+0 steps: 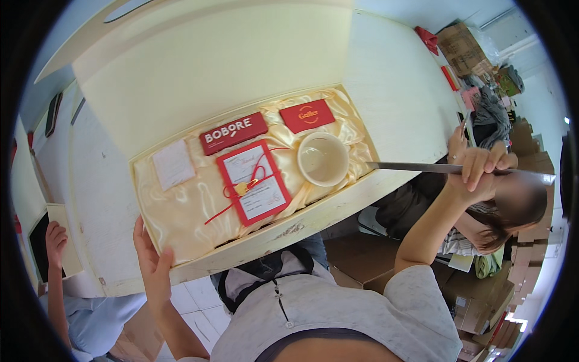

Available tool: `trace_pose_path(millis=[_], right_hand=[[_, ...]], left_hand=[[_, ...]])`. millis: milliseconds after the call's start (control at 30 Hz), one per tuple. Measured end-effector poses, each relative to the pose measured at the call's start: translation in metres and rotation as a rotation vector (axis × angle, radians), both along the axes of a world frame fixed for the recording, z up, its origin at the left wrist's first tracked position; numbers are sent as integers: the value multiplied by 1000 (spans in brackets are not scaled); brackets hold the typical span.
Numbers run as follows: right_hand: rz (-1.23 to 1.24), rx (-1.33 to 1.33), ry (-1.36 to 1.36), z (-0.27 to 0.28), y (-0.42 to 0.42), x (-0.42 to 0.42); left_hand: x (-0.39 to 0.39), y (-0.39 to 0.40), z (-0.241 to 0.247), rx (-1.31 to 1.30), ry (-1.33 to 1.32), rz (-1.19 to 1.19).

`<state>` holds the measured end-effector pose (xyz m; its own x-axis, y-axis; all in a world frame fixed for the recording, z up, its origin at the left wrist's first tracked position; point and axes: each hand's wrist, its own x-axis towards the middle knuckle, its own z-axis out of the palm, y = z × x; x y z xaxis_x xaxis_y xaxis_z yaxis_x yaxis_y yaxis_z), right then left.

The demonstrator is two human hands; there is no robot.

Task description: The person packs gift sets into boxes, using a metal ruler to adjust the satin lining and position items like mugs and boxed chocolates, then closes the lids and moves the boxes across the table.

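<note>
An open cream gift box (368, 135), lined with shiny yellow satin (176, 217), lies at an angle before me. My left hand (154, 258) grips its near left corner, thumb at the front and fingers along the side. Out to the right, my right hand (481, 169) holds a flat metal strip (414, 167), perhaps a steel ruler, whose tip meets the box's right edge. On the satin are a white ceramic cup (323, 158), a red-bordered card (264, 206) tied with red cord and a gold charm, two dark red packets (233, 133) (307, 115) and a pale square packet (174, 165).
The box's raised lid (217, 68) stands behind it on the white table (398, 86). A person (452, 221) sits close on the right. At left, another person's hand (56, 242) touches a box with a black interior (40, 244). Cardboard cartons (479, 294) are stacked at right.
</note>
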<state>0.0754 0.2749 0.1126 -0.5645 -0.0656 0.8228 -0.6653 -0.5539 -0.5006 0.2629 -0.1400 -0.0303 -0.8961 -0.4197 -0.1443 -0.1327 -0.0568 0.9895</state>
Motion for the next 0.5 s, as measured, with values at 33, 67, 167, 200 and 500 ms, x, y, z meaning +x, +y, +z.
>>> trace_pose_path(millis=[33, 67, 167, 200, 500], right_hand=[[105, 33, 17, 2, -3, -4], [207, 71, 27, 4, -5, -8], [325, 56, -13, -1, -23, -25], [349, 48, -47, -1, -31, -25], [355, 75, -272, -22, -64, -23]], left_hand=[[0, 2, -2, -4, 7, -10], [-1, 2, -4, -6, 14, -18], [7, 4, -10, 14, 9, 36], [8, 3, -10, 30, 9, 53], [12, -9, -8, -111, -63, -49]])
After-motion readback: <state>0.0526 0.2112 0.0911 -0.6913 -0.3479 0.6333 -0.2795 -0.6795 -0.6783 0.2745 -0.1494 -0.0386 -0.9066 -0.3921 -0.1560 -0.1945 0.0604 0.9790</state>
